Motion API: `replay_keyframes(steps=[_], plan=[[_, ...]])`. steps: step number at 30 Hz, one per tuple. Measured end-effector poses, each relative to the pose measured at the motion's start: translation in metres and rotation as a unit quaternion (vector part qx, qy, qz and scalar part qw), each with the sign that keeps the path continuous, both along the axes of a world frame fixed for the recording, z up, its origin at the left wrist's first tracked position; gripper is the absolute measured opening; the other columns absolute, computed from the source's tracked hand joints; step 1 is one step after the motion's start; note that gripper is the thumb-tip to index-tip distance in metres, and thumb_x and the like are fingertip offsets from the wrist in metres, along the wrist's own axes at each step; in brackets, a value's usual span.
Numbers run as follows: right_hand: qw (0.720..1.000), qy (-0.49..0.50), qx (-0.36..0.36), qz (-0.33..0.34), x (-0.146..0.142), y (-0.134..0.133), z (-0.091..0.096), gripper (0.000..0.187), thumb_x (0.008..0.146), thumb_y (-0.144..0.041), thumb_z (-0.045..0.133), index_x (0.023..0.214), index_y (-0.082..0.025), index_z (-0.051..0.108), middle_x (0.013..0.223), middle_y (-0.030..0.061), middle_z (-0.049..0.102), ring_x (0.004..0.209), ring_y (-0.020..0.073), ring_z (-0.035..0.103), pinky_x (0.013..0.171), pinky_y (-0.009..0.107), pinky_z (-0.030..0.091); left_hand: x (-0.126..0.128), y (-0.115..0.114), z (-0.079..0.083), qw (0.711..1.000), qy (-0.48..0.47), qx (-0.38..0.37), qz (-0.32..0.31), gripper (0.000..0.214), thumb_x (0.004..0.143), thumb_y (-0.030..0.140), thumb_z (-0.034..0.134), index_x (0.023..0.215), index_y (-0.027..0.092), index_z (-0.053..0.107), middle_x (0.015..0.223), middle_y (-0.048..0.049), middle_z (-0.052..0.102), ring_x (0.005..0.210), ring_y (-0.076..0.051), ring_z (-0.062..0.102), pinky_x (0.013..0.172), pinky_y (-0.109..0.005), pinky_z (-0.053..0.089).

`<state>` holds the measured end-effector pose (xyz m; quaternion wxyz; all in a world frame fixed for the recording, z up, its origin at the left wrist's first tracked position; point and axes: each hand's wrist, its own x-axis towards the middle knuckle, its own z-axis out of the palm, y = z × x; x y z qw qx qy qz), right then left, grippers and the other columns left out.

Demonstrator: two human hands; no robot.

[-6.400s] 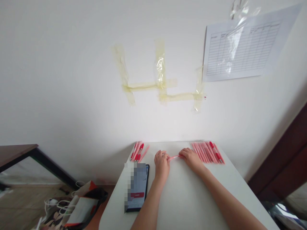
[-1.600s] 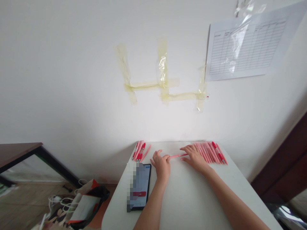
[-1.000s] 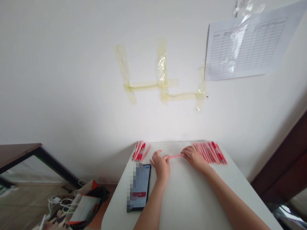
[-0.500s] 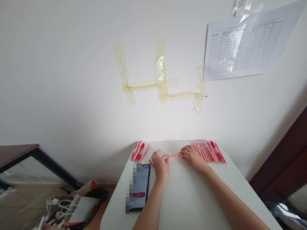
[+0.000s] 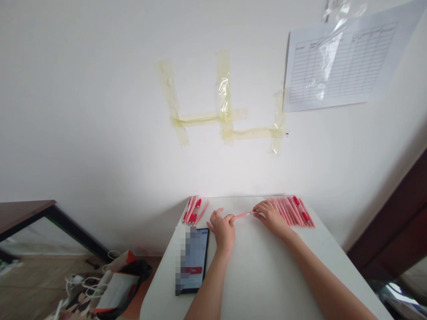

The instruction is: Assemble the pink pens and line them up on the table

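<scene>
A slim pink pen (image 5: pixel 240 216) spans the gap between my two hands, just above or on the white table. My left hand (image 5: pixel 223 227) pinches its left end between thumb and finger, the other fingers raised. My right hand (image 5: pixel 268 218) closes on its right end, where a paler, thinner stretch shows by the fingertips. Beside my right hand lies a row of several pink pens (image 5: pixel 289 211), with a red pen (image 5: pixel 302 210) among them. Left of my left hand is a smaller group of pink and red pens (image 5: pixel 191 210), with one pink pen (image 5: pixel 201 213) angled apart.
A phone (image 5: pixel 196 260), partly blurred, lies on the white table (image 5: pixel 263 275) by my left forearm. The wall behind carries yellowed tape (image 5: pixel 200 119) and a printed sheet (image 5: pixel 336 66). Bags and cables (image 5: pixel 106 284) sit on the floor at left, near a dark-framed table (image 5: pixel 26 213).
My right hand has shifted slightly right and away from my left, and a pale section of the pen now shows near its fingertips. My left hand has stayed nearly still.
</scene>
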<state>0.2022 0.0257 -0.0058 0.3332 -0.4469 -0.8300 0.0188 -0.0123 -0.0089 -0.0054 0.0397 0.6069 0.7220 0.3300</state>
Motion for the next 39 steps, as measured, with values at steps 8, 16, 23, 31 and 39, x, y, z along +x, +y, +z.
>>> replay_keyframes(steps=[8,16,23,31,39], plan=[[0.999,-0.002,0.024,-0.031,0.007,0.002,0.001,0.017,0.099,-0.031,0.053,0.104,-0.025,0.068,0.104,0.0079,0.071,0.104,0.0275,0.058,0.095,0.045,0.045,0.000,-0.001,0.004,1.000,-0.024,0.002,0.006,0.024,0.091,0.018,0.055,0.093,0.028,0.077,0.137,-0.0086,0.056,0.137,-0.032,0.042,0.112,-0.069,0.030],[0.997,-0.006,0.037,-0.073,0.014,0.005,-0.001,0.022,0.101,-0.037,0.050,0.104,-0.025,0.068,0.102,0.0078,0.072,0.105,0.0282,0.058,0.097,0.046,0.042,-0.001,-0.001,0.005,0.999,-0.038,0.007,0.012,0.022,0.092,0.021,0.054,0.094,0.026,0.076,0.136,-0.0098,0.056,0.136,-0.032,0.044,0.112,-0.068,0.030],[0.994,0.007,0.037,-0.099,0.016,0.007,-0.005,0.026,0.101,-0.040,0.048,0.103,-0.024,0.069,0.103,0.0095,0.071,0.104,0.0282,0.059,0.092,0.044,0.044,0.000,-0.001,0.000,0.999,0.009,0.035,0.029,0.019,0.091,0.024,0.055,0.090,0.023,0.074,0.132,-0.0100,0.057,0.134,-0.031,0.045,0.114,-0.067,0.030],[0.996,-0.007,0.031,-0.083,0.014,0.007,-0.005,0.024,0.102,-0.038,0.048,0.103,-0.024,0.068,0.103,0.0071,0.072,0.104,0.0274,0.059,0.096,0.045,0.041,0.000,-0.001,-0.002,0.995,0.075,0.026,0.054,0.025,0.092,0.027,0.052,0.087,0.021,0.075,0.134,-0.0119,0.058,0.138,-0.035,0.041,0.113,-0.070,0.029],[0.997,-0.015,0.031,-0.073,0.013,0.007,-0.007,0.022,0.102,-0.037,0.051,0.102,-0.024,0.069,0.105,0.0065,0.072,0.104,0.0266,0.059,0.098,0.044,0.040,0.003,-0.005,0.001,0.996,0.086,-0.006,0.037,0.019,0.086,0.026,0.057,0.089,0.020,0.075,0.136,-0.0131,0.057,0.139,-0.036,0.040,0.113,-0.072,0.026]])
